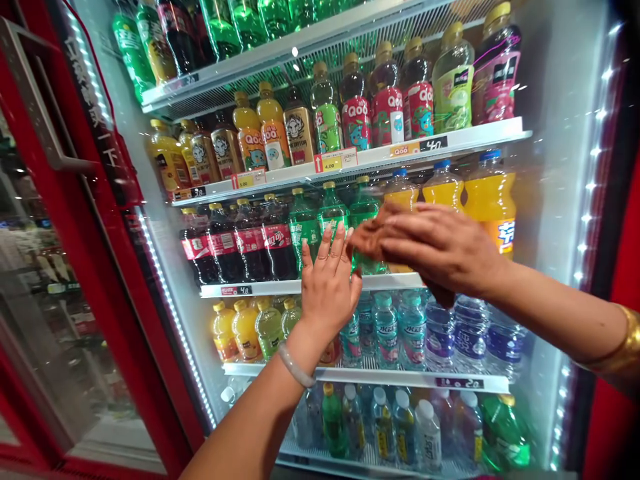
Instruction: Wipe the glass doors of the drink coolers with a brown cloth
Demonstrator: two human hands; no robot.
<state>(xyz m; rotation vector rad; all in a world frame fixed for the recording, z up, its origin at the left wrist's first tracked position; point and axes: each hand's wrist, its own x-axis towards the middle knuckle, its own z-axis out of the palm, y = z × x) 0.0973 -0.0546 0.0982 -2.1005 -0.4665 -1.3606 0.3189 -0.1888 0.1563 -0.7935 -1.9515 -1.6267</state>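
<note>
My left hand (327, 287) is raised in front of the middle shelves, palm forward and fingers stretched out, holding nothing. Whether it presses on glass or hovers, I cannot tell. Its fingertips overlap the green soda bottles (304, 223) from my viewpoint. To its right, my right hand (445, 247) grips a bunched brown cloth (370, 237), somewhat smeared by motion. The cloth hides part of the green and orange bottles behind it, and a fold hangs below the palm. Both hands are in front of the lit drinks fridge (555, 220).
Cola bottles (240, 240) line the shelf left of my hands. Juice bottles (385, 93) stand one shelf up, water bottles (470, 333) one shelf down. A red frame with a metal handle (55, 100) rises at the left. Light strips (583, 240) edge the fridge.
</note>
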